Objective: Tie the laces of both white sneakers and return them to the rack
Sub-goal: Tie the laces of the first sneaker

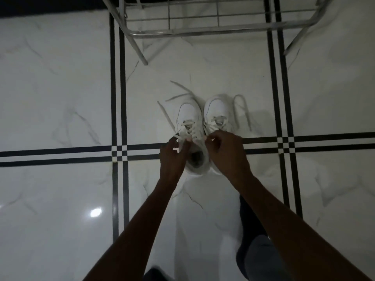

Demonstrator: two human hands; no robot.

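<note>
Your left hand (172, 153) and right hand (225, 151) each pinch a lace of the left sneaker (189, 126); its toe points far, toward the rack (203, 31).

Sneakers (199, 128) and rack (203, 27) on floor (60, 88)

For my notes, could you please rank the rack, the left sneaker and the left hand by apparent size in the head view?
1. Rack, though cropped.
2. Left sneaker, partly hidden.
3. Left hand, nearer the camera, so its rank against the sneaker is unsure.
</note>
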